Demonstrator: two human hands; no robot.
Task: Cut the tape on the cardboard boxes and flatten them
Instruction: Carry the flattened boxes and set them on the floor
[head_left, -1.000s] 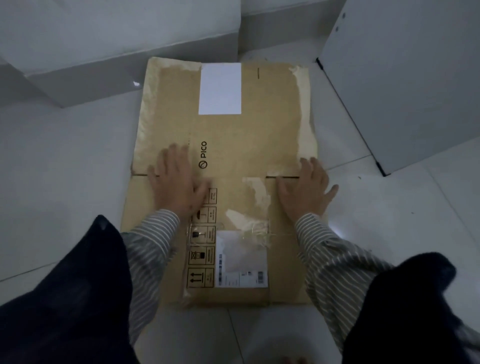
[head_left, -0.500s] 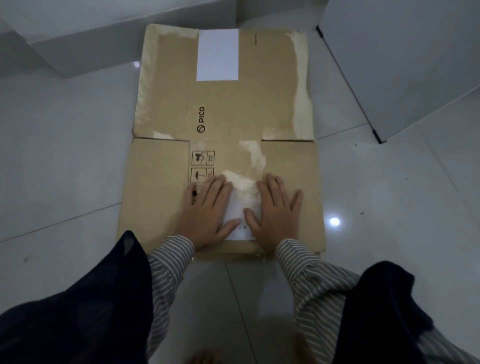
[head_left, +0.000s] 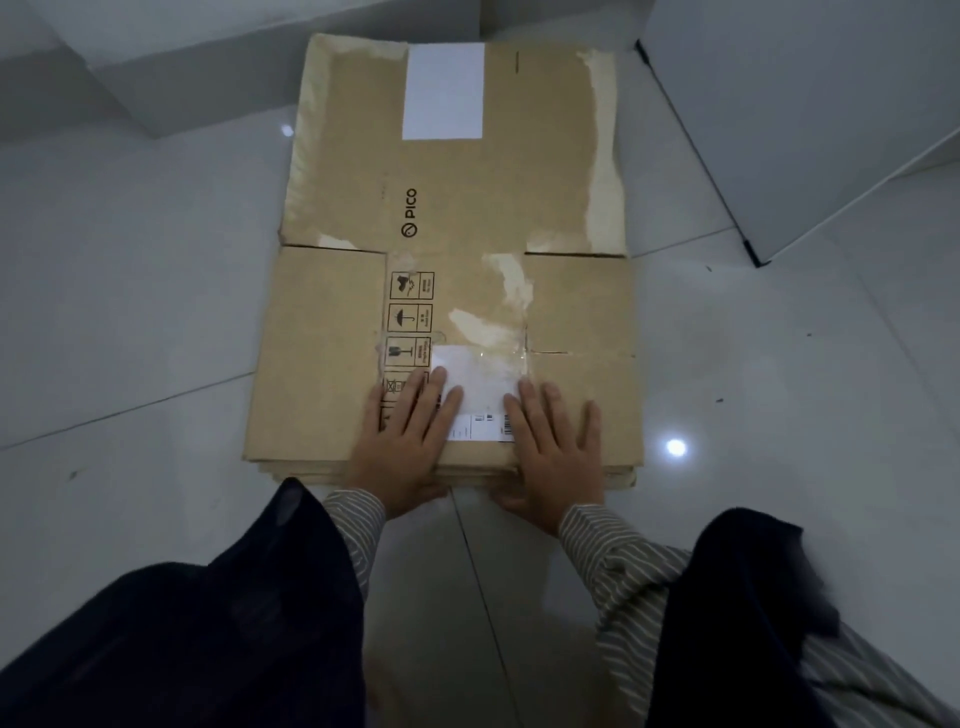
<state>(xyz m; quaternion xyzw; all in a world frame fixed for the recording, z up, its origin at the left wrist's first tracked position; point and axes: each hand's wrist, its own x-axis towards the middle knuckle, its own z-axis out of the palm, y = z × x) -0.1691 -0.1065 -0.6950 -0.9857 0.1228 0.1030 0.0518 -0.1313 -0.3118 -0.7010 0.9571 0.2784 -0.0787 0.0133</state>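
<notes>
The cardboard box (head_left: 457, 218) lies flattened on the white tiled floor (head_left: 130, 312), directly ahead of you, its long axis running away from you. Its near edge shows several stacked layers of board.

Your left hand (head_left: 402, 447) rests palm down on the near edge of the box, fingers straight and slightly spread, holding nothing. The fingertips overlap the left side of the shipping label (head_left: 480, 395) and cover the lowest of the handling symbols (head_left: 410, 317) printed in a column beside it.

Your right hand (head_left: 553, 452) lies flat in the same manner just right of the label, fingers extended, with the heel of the hand past the near edge of the board. The two hands are near each other with the label between them.

A blank white sticker (head_left: 443, 91) sits at the far end of the box. The PICO logo (head_left: 410, 213) is printed near the middle. Pale torn patches (head_left: 602, 171) mark the right side and centre of the surface.

Striped sleeves (head_left: 613, 545) cover both forearms. White panels (head_left: 805, 104) stand on the floor beyond and to the right.
</notes>
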